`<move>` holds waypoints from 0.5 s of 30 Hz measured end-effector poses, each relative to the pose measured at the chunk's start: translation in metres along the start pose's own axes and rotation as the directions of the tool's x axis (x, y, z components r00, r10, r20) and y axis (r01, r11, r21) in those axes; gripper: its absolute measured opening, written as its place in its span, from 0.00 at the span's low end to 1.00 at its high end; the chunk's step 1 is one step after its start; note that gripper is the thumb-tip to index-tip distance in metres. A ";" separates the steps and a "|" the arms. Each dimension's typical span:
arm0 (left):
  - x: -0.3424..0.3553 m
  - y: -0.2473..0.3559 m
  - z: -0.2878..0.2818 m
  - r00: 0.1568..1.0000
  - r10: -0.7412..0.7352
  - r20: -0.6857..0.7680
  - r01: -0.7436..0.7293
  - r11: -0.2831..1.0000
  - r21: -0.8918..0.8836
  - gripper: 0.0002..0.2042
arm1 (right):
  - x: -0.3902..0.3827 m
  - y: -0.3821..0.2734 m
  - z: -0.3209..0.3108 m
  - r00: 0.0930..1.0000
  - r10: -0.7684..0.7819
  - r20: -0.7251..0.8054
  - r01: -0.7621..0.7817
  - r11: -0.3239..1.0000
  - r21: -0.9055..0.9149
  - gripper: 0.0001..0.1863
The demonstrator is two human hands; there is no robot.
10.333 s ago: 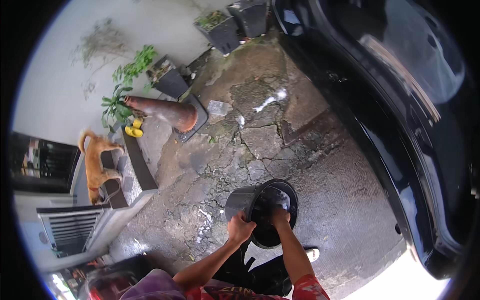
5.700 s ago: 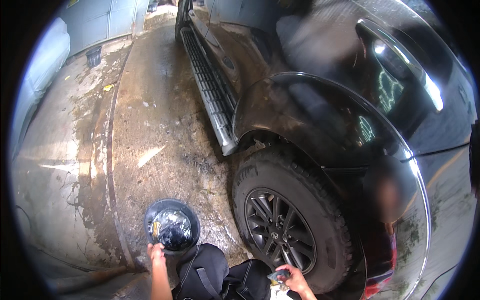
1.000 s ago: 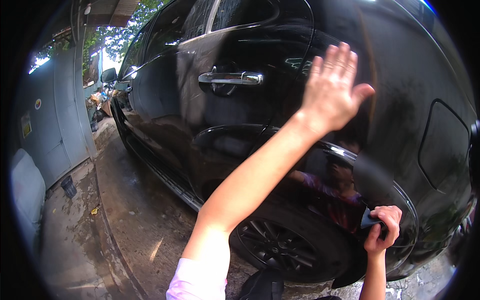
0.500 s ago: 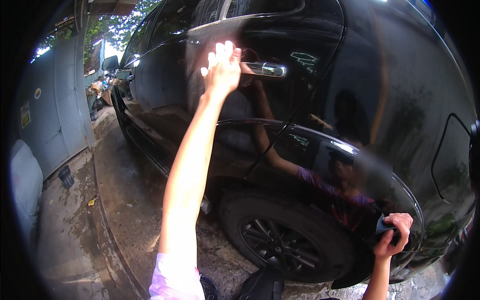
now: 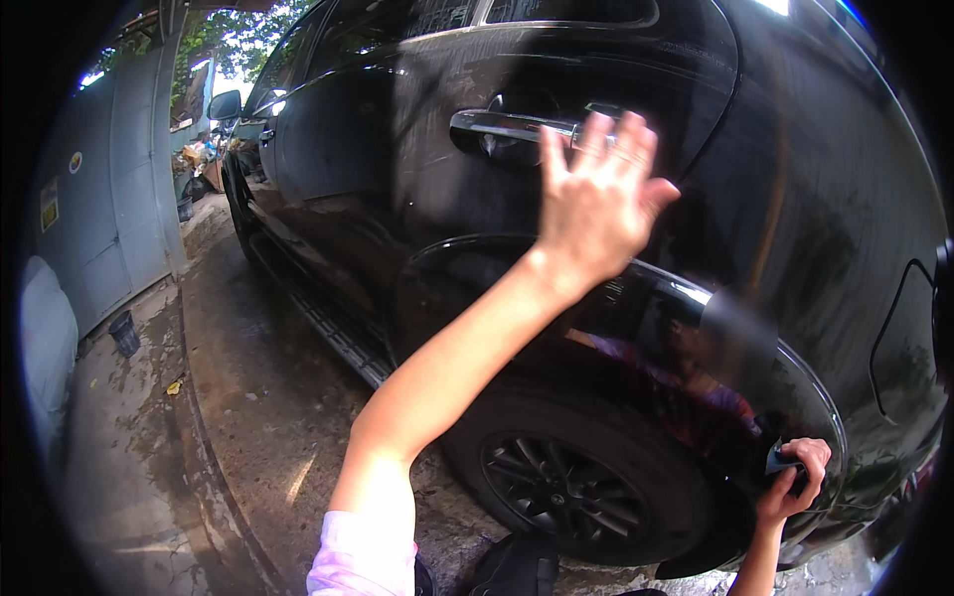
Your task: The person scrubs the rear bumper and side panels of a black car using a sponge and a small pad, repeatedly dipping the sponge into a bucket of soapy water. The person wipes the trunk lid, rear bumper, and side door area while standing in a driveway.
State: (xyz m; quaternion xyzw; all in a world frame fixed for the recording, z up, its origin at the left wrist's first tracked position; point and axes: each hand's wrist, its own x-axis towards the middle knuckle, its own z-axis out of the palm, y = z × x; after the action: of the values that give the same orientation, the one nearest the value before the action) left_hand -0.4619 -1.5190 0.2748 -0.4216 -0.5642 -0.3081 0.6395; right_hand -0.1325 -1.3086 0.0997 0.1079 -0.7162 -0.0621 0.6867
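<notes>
A glossy black car (image 5: pixel 328 149) fills most of the view, its side towards me. My left hand (image 5: pixel 601 204) is open with fingers spread, its palm towards the rear door just below and over the right end of the chrome door handle (image 5: pixel 487 124). I see nothing in that hand; whether the palm touches the paint I cannot tell. Low on the right, my right hand (image 5: pixel 803 471) is closed on a small blue-grey piece (image 5: pixel 777 458), held by the body panel behind the rear wheel (image 5: pixel 561 487). Its exact kind is hidden by the fingers.
A side step (image 5: pixel 308 308) runs along the car's lower edge. Wet, stained concrete floor (image 5: pixel 243 397) lies to the left. Beyond it stand a grey metal gate (image 5: pixel 109 219), a small black pot (image 5: pixel 124 334) and a pale covered bulk (image 5: pixel 48 338). Rubbish bags (image 5: pixel 199 185) lie farther back.
My left hand has swept right and slightly down, from the left end of the door handle to its right end. My right hand stays low by the wheel arch, still holding the blue-grey piece.
</notes>
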 end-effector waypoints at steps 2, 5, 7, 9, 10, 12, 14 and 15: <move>0.007 -0.041 -0.005 0.994 -0.109 -0.015 0.110 0.980 0.167 0.28 | 0.001 -0.001 0.001 1.000 0.000 0.002 0.000 1.000 0.002 0.13; 0.022 -0.093 -0.030 0.934 -0.341 0.104 0.298 0.907 0.298 0.27 | 0.000 -0.003 0.003 1.000 0.006 0.000 -0.006 1.000 0.015 0.13; 0.021 -0.110 -0.036 0.931 -0.363 0.043 0.342 0.906 0.250 0.26 | 0.001 -0.003 0.001 1.000 0.005 0.005 -0.005 1.000 0.011 0.14; 0.017 -0.110 -0.034 0.946 -0.321 0.052 0.307 0.935 0.180 0.25 | 0.002 -0.003 0.000 1.000 0.002 0.005 -0.002 1.000 0.006 0.14; 0.013 -0.110 -0.027 0.979 -0.202 0.039 0.200 0.978 0.057 0.25 | 0.000 -0.003 0.001 1.000 0.006 0.007 -0.006 1.000 0.010 0.14; 0.007 -0.079 -0.016 1.000 -0.008 -0.017 0.009 0.998 0.058 0.24 | -0.001 -0.002 0.000 1.000 0.010 0.019 -0.010 1.000 0.009 0.14; 0.007 -0.050 -0.009 0.999 -0.022 -0.041 0.020 0.999 -0.050 0.22 | 0.000 -0.003 0.000 0.999 0.005 0.043 -0.006 1.000 0.026 0.13; 0.008 -0.039 -0.009 0.999 0.001 -0.047 -0.004 0.999 -0.046 0.22 | 0.001 -0.003 0.000 0.999 0.001 0.054 -0.003 0.999 0.033 0.12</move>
State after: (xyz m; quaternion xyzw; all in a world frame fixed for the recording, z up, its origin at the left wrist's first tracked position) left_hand -0.4908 -1.5442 0.2897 -0.4296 -0.5411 -0.3301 0.6431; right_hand -0.1319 -1.3120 0.0996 0.1168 -0.7355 -0.0525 0.6653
